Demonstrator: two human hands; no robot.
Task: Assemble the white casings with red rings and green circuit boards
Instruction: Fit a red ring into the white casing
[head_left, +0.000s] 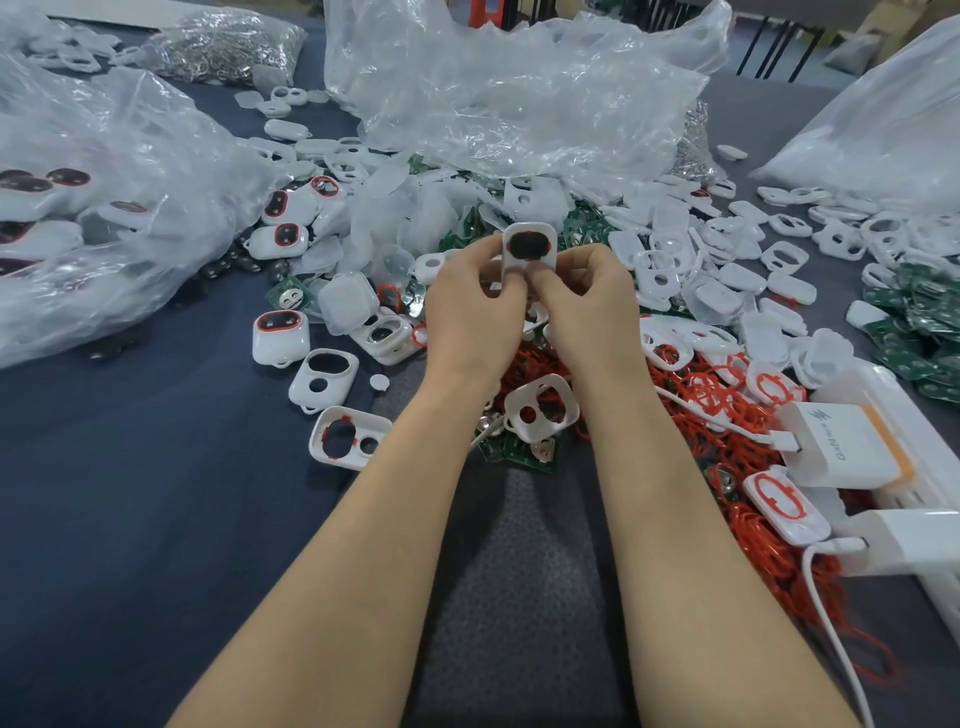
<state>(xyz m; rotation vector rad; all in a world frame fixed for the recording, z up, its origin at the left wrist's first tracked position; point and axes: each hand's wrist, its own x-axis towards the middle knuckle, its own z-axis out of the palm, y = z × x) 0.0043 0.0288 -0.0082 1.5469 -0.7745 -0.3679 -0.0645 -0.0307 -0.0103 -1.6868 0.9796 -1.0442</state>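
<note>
Both hands hold one white casing (529, 243) upright above the table's middle; a red ring lines its dark oval opening. My left hand (475, 306) pinches its lower left edge, and my right hand (587, 301) pinches its lower right edge, thumbs pressed near the bottom. Loose red rings (722, 410) lie in a heap below and to the right of the hands. Green circuit boards (524, 452) lie under my forearms, with more boards (914, 317) at the far right. Empty white casings (324, 382) lie scattered all around.
Clear plastic bags (519, 88) of parts stand at the back, left and right. Finished casings (280, 336) with red rings lie left of centre. White chargers with a cable (852, 447) and a white box sit at the right. A bag of metal clips (223, 41) lies far left.
</note>
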